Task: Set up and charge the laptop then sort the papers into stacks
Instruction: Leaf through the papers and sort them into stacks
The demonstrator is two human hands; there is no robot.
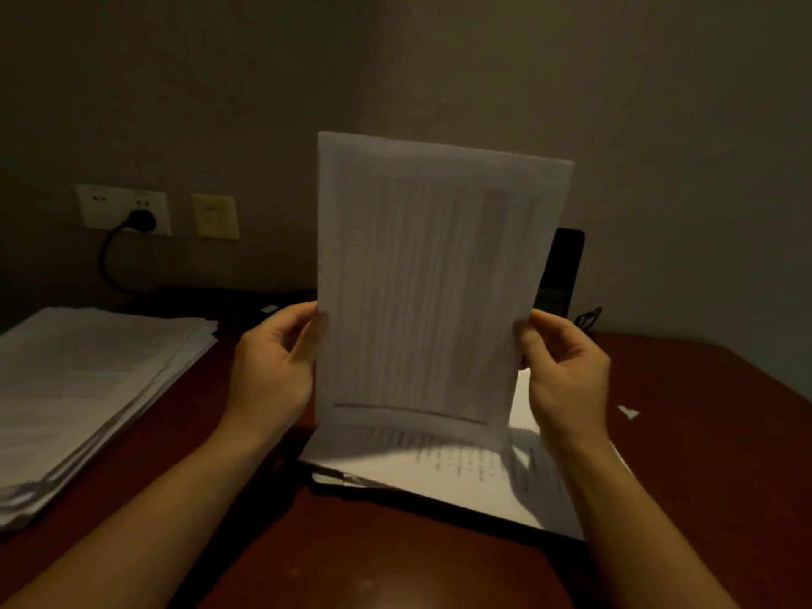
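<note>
I hold a printed sheet of paper (430, 283) upright in front of me. My left hand (274, 367) pinches its left edge and my right hand (564, 375) pinches its right edge. Below the sheet lies a low stack of printed papers (465, 481) on the dark red desk (373, 560). A thicker stack of papers (83, 389) sits at the left of the desk. The laptop's dark screen (564, 270) shows only as a strip behind the sheet's right edge; the rest is hidden.
A black plug (141, 221) sits in the white wall socket (125, 211), its cable curving down to the desk. A yellowish wall plate (215, 216) is beside it. A small white paper scrap (628, 411) lies at the right. A dark cable loop (589, 317) shows by the laptop.
</note>
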